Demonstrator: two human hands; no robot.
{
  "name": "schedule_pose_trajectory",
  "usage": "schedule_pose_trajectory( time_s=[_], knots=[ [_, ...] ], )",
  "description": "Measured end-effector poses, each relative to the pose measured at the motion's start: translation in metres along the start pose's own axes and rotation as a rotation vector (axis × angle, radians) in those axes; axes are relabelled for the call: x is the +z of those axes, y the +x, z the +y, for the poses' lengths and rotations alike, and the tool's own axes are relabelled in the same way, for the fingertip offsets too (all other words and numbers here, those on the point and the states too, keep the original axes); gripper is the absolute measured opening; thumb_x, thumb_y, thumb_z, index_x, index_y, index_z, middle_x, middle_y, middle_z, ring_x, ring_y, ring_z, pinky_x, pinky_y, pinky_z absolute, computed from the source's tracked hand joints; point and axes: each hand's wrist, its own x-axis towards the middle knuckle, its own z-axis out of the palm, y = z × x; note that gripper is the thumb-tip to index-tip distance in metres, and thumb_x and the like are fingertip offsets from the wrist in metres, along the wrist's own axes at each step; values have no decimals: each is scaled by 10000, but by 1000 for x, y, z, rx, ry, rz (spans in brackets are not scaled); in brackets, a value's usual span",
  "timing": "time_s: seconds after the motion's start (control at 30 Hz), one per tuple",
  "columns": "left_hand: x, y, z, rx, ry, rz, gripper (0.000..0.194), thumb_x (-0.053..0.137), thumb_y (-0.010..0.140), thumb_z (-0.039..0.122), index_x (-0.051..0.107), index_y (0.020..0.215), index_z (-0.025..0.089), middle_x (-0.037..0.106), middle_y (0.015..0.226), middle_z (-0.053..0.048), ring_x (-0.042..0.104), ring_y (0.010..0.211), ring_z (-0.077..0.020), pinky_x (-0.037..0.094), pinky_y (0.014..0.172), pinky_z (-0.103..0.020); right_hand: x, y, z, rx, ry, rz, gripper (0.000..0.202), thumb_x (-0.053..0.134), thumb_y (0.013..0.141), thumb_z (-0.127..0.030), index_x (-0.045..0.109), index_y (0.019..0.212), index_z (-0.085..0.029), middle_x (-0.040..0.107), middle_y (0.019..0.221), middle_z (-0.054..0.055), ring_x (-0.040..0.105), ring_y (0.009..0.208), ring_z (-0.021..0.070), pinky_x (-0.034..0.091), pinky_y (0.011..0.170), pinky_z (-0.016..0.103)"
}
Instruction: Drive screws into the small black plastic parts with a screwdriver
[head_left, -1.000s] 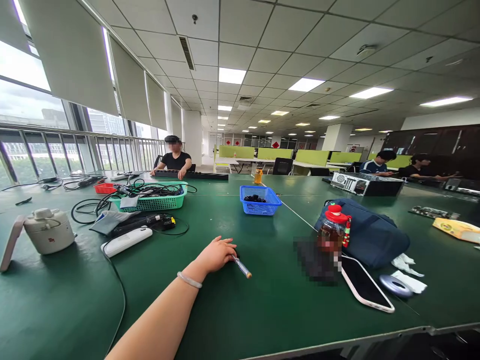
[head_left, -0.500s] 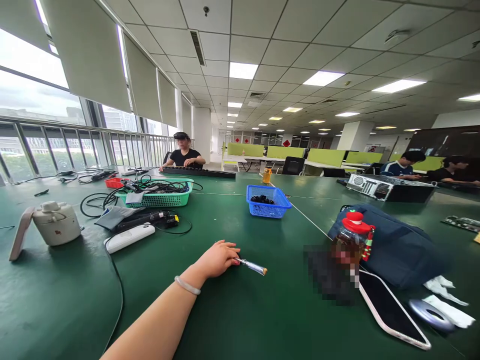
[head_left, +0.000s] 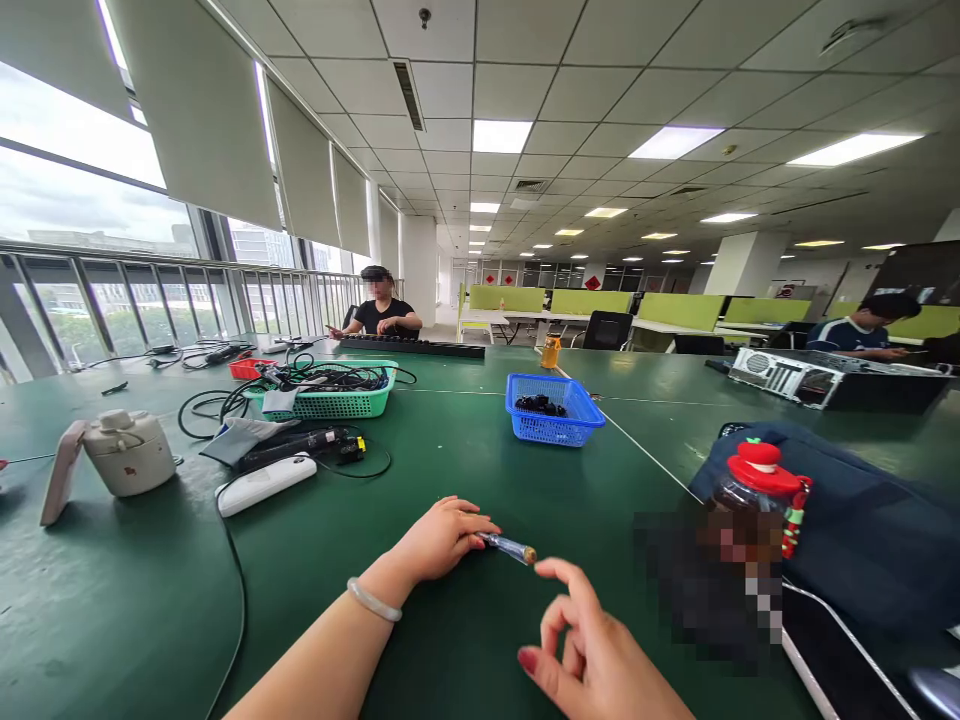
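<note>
On the green table (head_left: pixel 315 590), my left hand (head_left: pixel 442 540) is closed around a slim pen-like tool (head_left: pixel 511 548). The tool has a clear, silvery body and a tan, rounded end that sticks out to the right; its other end is hidden under my fingers. A pale bangle (head_left: pixel 373 600) circles my left wrist. Low on the right, my right hand (head_left: pixel 592 640) has its fingers apart and bent, holding nothing. Its index fingertip lies right by the tan end; I cannot tell whether they touch.
Ahead stands a blue basket (head_left: pixel 555 430) with small black parts. To the left are a green basket (head_left: pixel 337 403) of cables, a white power strip (head_left: pixel 266 485) and a cream jug (head_left: pixel 129 452). On the right are a red-lidded bottle (head_left: pixel 763 475), a dark bag (head_left: pixel 862 540) and a phone (head_left: pixel 840 640).
My right hand has come into view from the lower right, near the tool's tan end. My left hand keeps its hold on the tool. The view has turned slightly left.
</note>
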Motion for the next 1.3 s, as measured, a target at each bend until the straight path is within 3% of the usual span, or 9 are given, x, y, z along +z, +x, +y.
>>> schedule_pose_trajectory(
  time_s=[0.07,0.23,0.43,0.5,0.63,0.73,0.9,1.2,1.3],
  knots=[
    [0,0,1,-3,-2,3,335,456,921,270,609,1211,337,643,1235,26,493,1219,-218,327,1064,-392,-14,22,-16,-29,101,126,612,568,860,-443,318,1388,-263,616,731,-30,530,441,115,428,460,226],
    [2,0,1,28,16,32,284,460,926,307,646,1140,302,683,1139,0,533,1160,-217,351,1041,-381,-21,67,-41,-122,68,322,309,538,864,-368,580,1133,-223,538,570,-38,525,512,142,405,498,233],
    [4,0,-1,69,-7,67,258,510,907,372,661,1086,265,695,1045,-36,589,1057,-213,393,998,-357,-6,106,-19,-139,400,348,288,566,834,-473,614,816,-190,536,623,-19,507,542,122,422,521,229],
    [5,-1,-2,45,-20,92,342,565,869,414,616,1176,272,658,1150,-50,570,1099,-230,394,1009,-365,0,109,-8,-161,480,368,318,577,830,-495,610,807,-179,547,641,-10,489,532,112,407,490,217],
    [10,-3,-6,-147,13,196,625,707,740,427,502,1306,259,497,1356,-86,489,1204,-269,387,1036,-390,4,102,7,-164,506,438,321,565,856,-490,621,868,-174,556,664,-3,465,520,99,379,460,205],
    [14,-3,-6,-210,48,178,526,702,742,419,566,1213,230,572,1220,-85,532,1111,-264,425,982,-385,4,97,12,-176,480,480,326,544,874,-487,629,880,-172,563,676,0,464,518,95,381,464,204],
    [16,-3,0,-155,69,122,270,597,838,339,633,1081,227,654,1029,-53,561,980,-237,445,910,-368,4,95,11,-227,393,516,323,491,911,-453,624,851,-164,573,692,14,466,533,96,389,482,205],
    [16,-3,0,-130,4,109,453,464,809,65,597,1195,261,669,1090,-20,546,1034,-206,431,946,-352,2,94,13,-226,359,529,250,521,894,-401,634,828,-188,619,707,22,544,580,132,430,517,227],
    [17,-3,-2,-108,-34,113,476,437,814,44,599,1199,273,652,1139,-14,533,1064,-195,415,975,-343,1,94,12,-225,363,551,253,528,885,-402,638,801,-189,627,709,26,558,595,141,442,528,233]
  ],
)
